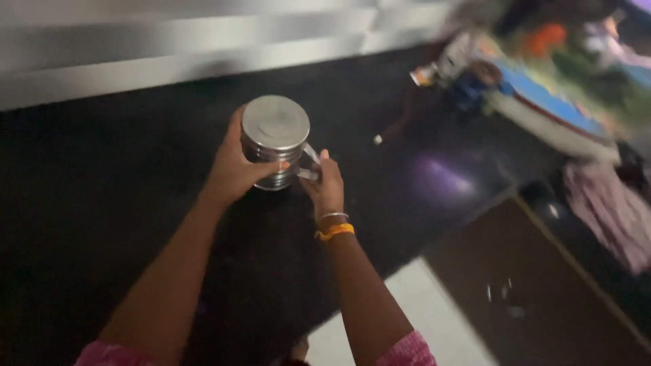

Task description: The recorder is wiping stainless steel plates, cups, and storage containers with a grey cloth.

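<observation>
Steel lidded canister (274, 139), frame centre, on black counter (102, 203): my left hand (234, 169) grips its body; right hand (325, 186) pinches the side clasp (308, 163). Lid remains seated, unopened.

Both my arms extend forward; my left hand (234, 169) curls in a grip, my right hand (325, 190) pinches beside it.

steel tin (275, 139) silver | counter (102, 176) black | bangle (334, 232) orange-yellow (sleeves perhaps pink)
</observation>
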